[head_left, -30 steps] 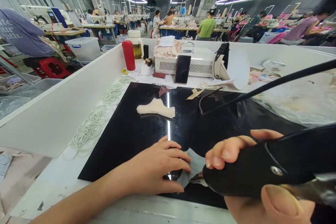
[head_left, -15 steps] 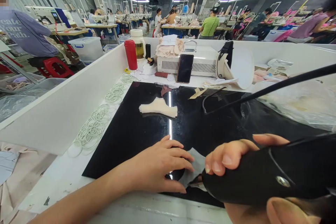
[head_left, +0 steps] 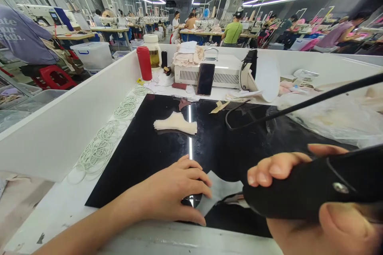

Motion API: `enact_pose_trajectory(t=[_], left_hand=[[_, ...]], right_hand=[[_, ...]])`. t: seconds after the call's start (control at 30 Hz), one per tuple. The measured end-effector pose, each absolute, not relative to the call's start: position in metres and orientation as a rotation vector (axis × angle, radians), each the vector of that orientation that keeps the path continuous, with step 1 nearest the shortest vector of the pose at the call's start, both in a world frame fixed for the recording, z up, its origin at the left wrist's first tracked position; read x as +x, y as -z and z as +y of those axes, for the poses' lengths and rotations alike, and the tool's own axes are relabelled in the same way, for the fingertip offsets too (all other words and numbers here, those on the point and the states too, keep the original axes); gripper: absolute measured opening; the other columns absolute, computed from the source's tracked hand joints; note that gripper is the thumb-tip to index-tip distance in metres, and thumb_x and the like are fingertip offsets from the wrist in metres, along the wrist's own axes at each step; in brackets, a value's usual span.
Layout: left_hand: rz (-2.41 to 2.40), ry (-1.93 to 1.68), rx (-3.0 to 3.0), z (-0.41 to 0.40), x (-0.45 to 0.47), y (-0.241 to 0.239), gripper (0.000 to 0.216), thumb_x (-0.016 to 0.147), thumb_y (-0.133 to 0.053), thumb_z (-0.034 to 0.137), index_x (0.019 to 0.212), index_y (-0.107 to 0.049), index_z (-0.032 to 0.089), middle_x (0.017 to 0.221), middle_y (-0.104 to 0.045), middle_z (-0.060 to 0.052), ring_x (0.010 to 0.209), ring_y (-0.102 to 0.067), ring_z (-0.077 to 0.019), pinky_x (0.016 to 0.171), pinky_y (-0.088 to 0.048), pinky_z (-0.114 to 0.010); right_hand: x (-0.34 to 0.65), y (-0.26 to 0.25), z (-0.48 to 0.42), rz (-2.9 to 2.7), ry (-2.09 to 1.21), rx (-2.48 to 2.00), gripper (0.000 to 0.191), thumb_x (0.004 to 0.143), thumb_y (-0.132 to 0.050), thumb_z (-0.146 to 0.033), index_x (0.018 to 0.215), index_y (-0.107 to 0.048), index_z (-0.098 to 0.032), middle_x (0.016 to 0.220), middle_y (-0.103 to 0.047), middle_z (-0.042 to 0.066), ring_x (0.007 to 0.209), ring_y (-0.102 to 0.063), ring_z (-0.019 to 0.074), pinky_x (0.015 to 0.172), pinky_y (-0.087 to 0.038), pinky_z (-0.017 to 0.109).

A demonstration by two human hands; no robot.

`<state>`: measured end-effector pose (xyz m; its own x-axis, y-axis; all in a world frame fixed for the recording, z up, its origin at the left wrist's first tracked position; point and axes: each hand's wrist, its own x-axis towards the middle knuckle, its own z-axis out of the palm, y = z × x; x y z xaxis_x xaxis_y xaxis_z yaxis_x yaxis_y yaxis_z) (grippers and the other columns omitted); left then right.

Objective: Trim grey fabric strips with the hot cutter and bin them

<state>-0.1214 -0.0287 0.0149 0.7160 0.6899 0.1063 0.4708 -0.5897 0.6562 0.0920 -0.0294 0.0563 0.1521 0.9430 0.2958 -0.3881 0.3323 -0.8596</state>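
My left hand lies over a black glossy board, its fingers stretched and slightly apart. Its fingertips touch the left edge of a small grey cut piece, which looks like thin fabric. Wrapped around a thick black hand tool is my right hand. A metal tip sticks out of the tool and sits at the lower right edge of the grey piece. The tool's exact kind is unclear. Farther back on the board rests a cream shaped fabric stack.
A black cord crosses the right side. Pale green rings line the left wall. Behind the board stand a phone, a white vented box, a red bottle and a jug. A plastic bag lies right.
My right hand and the tool have moved right, away from my left hand, so more of the grey piece shows. The whole view has shifted slightly. My left hand stays at the piece.
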Motion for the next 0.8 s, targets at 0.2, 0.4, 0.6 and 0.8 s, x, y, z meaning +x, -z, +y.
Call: enact_pose_trajectory(t=[0.2, 0.4, 0.6, 0.8], left_hand=[[0.911, -0.564, 2.346, -0.034, -0.111, -0.007, 0.034, 0.092, -0.074, 0.037, 0.121, -0.070, 0.021, 0.135, -0.066, -0.009, 0.130, -0.055, -0.0256, 0.124, -0.028, -0.048], [0.923, -0.428, 2.411, -0.034, -0.107, -0.003, 0.037, 0.095, -0.070, 0.040, 0.130, -0.066, 0.028, 0.141, -0.062, -0.003, 0.135, -0.050, -0.0260, 0.126, -0.022, -0.055], [0.941, -0.391, 2.424, -0.034, -0.108, -0.003, 0.036, 0.096, -0.067, 0.042, 0.130, -0.066, 0.029, 0.142, -0.062, -0.001, 0.135, -0.049, -0.0248, 0.127, -0.021, -0.052], [0.939, -0.389, 2.416, -0.036, -0.108, -0.003, 0.035, 0.096, -0.068, 0.041, 0.129, -0.066, 0.029, 0.143, -0.061, -0.001, 0.136, -0.049, -0.0257, 0.126, -0.022, -0.053]], right_hand=[[0.100, -0.064, -0.012, -0.883, -0.954, -0.786, 0.059, 0.052, -0.098, -0.043, 0.100, -0.065, -0.029, 0.068, -0.064, -0.005, 0.057, -0.056, 0.0180, 0.051, -0.057, 0.031], [0.094, -0.063, -0.012, -0.954, -0.927, -0.717, 0.055, 0.058, -0.095, -0.046, 0.100, -0.064, -0.027, 0.066, -0.065, -0.005, 0.055, -0.057, 0.0173, 0.050, -0.057, 0.031], [0.096, -0.055, -0.014, -1.026, -0.925, -0.698, 0.051, 0.069, -0.091, -0.045, 0.108, -0.063, -0.027, 0.072, -0.065, -0.004, 0.060, -0.059, 0.0175, 0.054, -0.058, 0.032], [0.097, -0.050, -0.013, -1.080, -0.905, -0.710, 0.045, 0.077, -0.086, -0.044, 0.111, -0.062, -0.029, 0.075, -0.065, -0.004, 0.062, -0.060, 0.0185, 0.057, -0.058, 0.035]])
